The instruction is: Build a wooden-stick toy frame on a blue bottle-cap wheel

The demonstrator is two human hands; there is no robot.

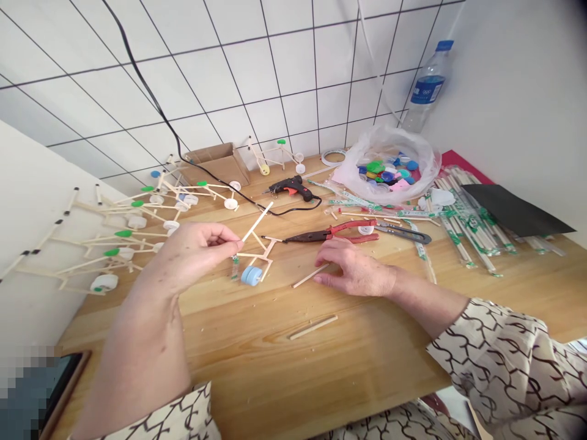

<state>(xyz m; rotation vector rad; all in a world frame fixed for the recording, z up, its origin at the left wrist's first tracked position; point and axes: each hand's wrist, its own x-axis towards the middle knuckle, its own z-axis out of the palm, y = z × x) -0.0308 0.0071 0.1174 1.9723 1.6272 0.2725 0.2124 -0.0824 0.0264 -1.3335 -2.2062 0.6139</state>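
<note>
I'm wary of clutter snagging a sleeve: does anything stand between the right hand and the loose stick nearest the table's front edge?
Nothing visible does: flat tabletop lies between the right hand and that loose stick. The second stick, at the hand, points off leftward; the pliers lie beyond the hand.

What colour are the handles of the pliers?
The handles are red; head view shows it.

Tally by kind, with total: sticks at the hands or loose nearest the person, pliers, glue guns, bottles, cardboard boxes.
Sticks: 3 (one in the left hand, one at the right hand, one lying loose)
Pliers: 1
Glue gun: 1
Bottle: 1
Cardboard box: 1
Total: 7
</note>
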